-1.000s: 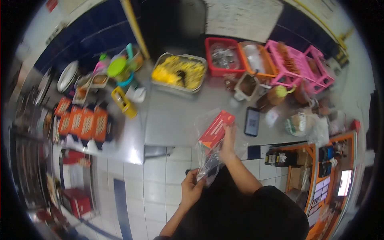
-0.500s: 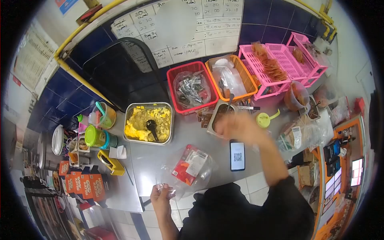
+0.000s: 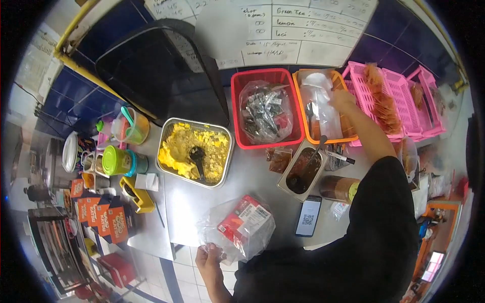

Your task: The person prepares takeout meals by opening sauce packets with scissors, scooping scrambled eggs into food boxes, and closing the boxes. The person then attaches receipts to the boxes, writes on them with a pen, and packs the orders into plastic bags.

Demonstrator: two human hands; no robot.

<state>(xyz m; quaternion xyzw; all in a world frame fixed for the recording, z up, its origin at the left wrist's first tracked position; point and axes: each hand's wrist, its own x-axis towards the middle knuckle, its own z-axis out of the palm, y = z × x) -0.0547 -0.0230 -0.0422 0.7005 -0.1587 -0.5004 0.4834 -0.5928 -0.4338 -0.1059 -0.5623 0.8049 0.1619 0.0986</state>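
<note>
My left hand point(image 3: 210, 258) pinches the edge of a clear plastic bag point(image 3: 262, 228) at the table's front edge. Inside the bag lies a red box point(image 3: 233, 222) with a white printed label point(image 3: 257, 218). My right hand point(image 3: 343, 101) reaches over the orange basket point(image 3: 331, 140), close to the white plastic bags point(image 3: 323, 108) in it; its fingertips are too unclear to tell whether they grip anything. In front of that basket stands a metal container of dark brown sauce point(image 3: 303, 174) with a spoon point(image 3: 321, 146) in it.
A metal tray point(image 3: 222, 169) holds yellow crumbly food and a black scoop point(image 3: 196, 157). The red basket point(image 3: 268, 144) contains plastic-wrapped packets. A phone point(image 3: 308, 217) lies near my right arm. Pink baskets point(image 3: 399, 96) stand at right; orange boxes point(image 3: 103, 217) and lidded tubs point(image 3: 116, 160) at left.
My right hand has moved from above the sauce container up and right to the orange basket. The left hand still pinches the bag. The camera view has shifted.
</note>
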